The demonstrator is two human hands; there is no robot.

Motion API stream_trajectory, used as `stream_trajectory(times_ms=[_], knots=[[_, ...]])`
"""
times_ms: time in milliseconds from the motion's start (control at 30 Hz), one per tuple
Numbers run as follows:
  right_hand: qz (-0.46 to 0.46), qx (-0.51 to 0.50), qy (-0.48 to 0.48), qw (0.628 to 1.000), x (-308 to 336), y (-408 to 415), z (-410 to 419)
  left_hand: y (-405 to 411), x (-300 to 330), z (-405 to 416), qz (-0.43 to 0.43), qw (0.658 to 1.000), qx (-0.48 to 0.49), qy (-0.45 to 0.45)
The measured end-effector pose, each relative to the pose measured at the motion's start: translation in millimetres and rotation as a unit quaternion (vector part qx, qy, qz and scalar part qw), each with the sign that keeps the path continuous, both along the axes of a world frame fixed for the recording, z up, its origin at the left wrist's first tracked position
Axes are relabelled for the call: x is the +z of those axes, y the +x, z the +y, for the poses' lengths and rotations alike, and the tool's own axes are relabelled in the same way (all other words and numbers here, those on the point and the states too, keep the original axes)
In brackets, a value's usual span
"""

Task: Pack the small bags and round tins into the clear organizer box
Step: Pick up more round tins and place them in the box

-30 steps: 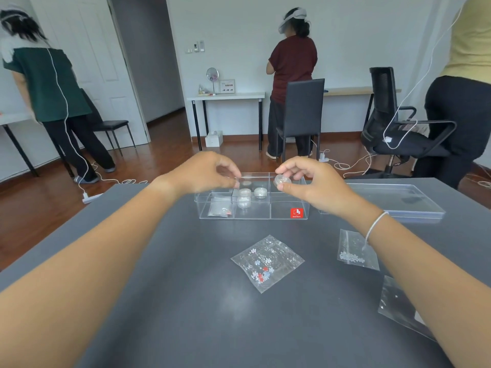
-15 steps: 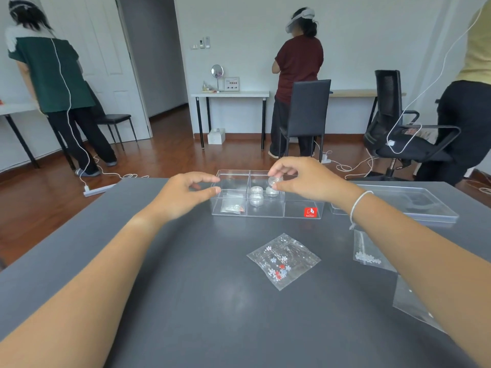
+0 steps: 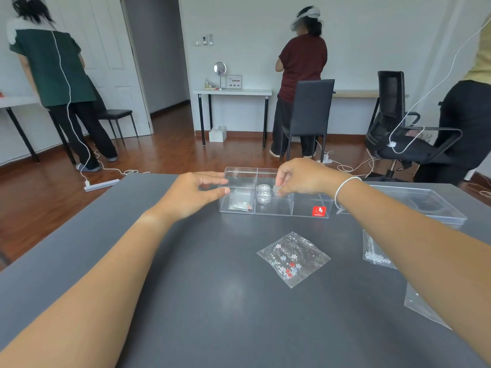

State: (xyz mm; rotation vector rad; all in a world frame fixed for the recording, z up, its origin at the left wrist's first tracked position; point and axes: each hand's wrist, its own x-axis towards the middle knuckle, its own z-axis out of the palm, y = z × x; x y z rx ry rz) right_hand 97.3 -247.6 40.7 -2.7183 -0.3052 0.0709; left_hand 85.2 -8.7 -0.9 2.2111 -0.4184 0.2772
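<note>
The clear organizer box (image 3: 305,208), with a red sticker on its front, stands at the far side of the dark table. Round tins (image 3: 263,193) are stacked in its middle compartment, and a small bag (image 3: 240,205) lies in the left front one. My right hand (image 3: 305,177) is over the box, pinching a round tin (image 3: 277,189) just right of the stack. My left hand (image 3: 196,193) rests at the box's left end with fingers apart, thumb touching its wall. A flower-printed small bag (image 3: 293,258) lies in the middle of the table.
The clear lid (image 3: 414,200) lies right of the box. Two more small bags (image 3: 376,252) (image 3: 422,306) lie at the right, partly under my right forearm. Beyond the table are chairs, cables on the wooden floor, and three people standing.
My right hand has carried the tin down into the box beside the stacked tins. My left hand has drawn back from above the box to its left end and opened its fingers.
</note>
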Motion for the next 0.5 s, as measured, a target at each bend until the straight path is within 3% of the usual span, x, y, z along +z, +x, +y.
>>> stream_trajectory(times_ms=[500], knots=[[0.023,-0.003,-0.007,1.0,-1.4,2.6,3.5,0.4,0.1,0.6,-0.005,1.0,0.001,0.004]])
